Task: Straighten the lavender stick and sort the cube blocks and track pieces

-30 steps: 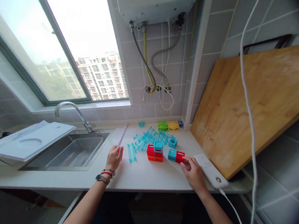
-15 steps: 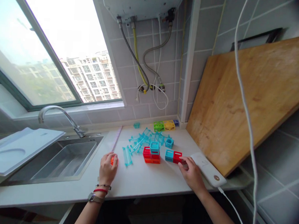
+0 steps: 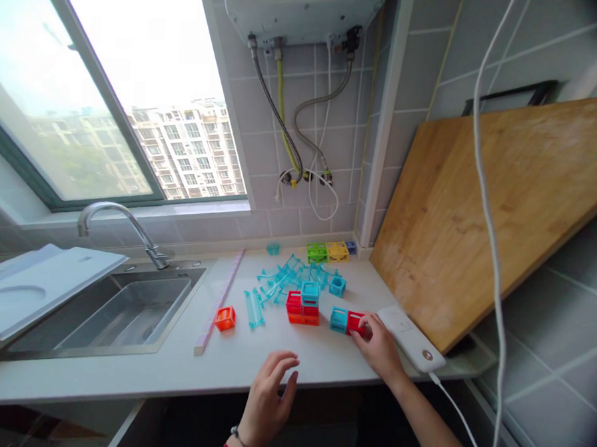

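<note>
My left hand (image 3: pixel 272 395) hovers at the counter's front edge, fingers curved and apart, holding nothing. At the right, my right hand (image 3: pixel 379 344) has its thumb and fingers around a red block (image 3: pixel 355 322), an open-frame cube. A blue cube block (image 3: pixel 339 320) sits against that red one on its left. Nearer the middle stands a small stack of red blocks (image 3: pixel 299 303) and orange blocks (image 3: pixel 303 320), topped by a light-blue cube (image 3: pixel 310 293). An orange cube (image 3: pixel 225 318) rests alone on the left, beside a long pale strip (image 3: pixel 220 299).
Behind the stack lies a heap of clear blue plastic pieces (image 3: pixel 285 279). Green (image 3: pixel 317 252) and yellow blocks (image 3: pixel 338 251) stand by the wall. A sink (image 3: pixel 123 314) is at left; a white power bank (image 3: pixel 412 339) and leaning wooden board (image 3: pixel 499 221) are at right.
My left hand has let go of the orange cube and moved right and toward me, leaving it on the counter. My right hand has closed further around the red block.
</note>
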`<act>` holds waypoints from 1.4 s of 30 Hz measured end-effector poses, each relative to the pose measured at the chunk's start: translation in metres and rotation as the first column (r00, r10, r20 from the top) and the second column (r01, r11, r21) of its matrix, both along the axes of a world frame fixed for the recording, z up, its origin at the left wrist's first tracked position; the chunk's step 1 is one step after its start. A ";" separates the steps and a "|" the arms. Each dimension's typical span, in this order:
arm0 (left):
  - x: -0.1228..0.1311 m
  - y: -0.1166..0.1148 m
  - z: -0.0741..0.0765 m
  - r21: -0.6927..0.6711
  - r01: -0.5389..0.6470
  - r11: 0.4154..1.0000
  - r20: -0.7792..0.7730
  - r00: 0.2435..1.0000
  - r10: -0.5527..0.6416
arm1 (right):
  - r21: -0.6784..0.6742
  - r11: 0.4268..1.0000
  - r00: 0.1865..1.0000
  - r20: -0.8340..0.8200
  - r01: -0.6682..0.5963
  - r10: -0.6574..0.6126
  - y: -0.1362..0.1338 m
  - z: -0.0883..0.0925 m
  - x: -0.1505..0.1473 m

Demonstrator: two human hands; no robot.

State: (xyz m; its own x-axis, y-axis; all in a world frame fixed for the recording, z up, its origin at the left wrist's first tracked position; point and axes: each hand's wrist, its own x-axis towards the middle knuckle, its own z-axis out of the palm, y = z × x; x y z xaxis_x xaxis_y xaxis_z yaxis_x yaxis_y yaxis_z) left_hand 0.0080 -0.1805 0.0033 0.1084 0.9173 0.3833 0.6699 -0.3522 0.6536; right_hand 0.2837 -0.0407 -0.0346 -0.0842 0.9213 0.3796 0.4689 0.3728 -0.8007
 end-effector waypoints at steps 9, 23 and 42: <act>0.031 0.004 0.007 -0.232 0.089 0.969 0.162 0.986 -0.052 | -0.208 0.775 0.778 -0.384 -0.597 0.496 -0.055 0.044 -0.011; -0.037 -0.036 -0.005 -0.057 -0.213 0.975 0.218 0.951 0.221 | 0.071 0.975 0.763 -0.612 -0.210 0.209 -0.030 0.157 0.008; -0.083 0.012 -0.026 0.058 -0.309 0.949 -0.156 0.936 0.314 | -0.058 0.998 0.939 0.342 -0.016 0.035 0.280 0.076 -0.160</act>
